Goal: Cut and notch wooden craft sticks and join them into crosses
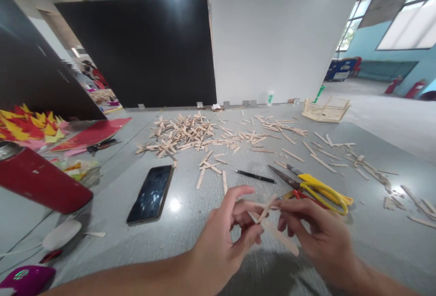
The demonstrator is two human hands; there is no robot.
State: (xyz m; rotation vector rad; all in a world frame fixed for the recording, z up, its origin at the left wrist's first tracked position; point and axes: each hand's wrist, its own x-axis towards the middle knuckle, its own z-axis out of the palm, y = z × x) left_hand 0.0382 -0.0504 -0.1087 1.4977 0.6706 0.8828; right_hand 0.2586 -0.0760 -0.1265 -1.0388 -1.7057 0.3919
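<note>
Low over the table, my left hand (235, 232) pinches a few crossed wooden craft sticks (281, 238) between thumb and fingers. Its index finger is raised off the sticks. My right hand (318, 232) closes its thumb and fingertips on the far end of one of these sticks. Just beyond my right hand lie scissors (323, 193) with yellow handles, with a red-handled tool partly hidden under them. A black pen (255, 177) rests beyond my hands. A few joined sticks (208, 167) lie past my left hand.
A large heap of craft sticks (185, 134) covers the table's middle. A phone (150, 193), a red flask (44, 180) and a white mouse (62, 234) are on the left. A stick-built frame (326, 110) stands far right, and a glue bottle (270, 98) stands by the white board (272, 46).
</note>
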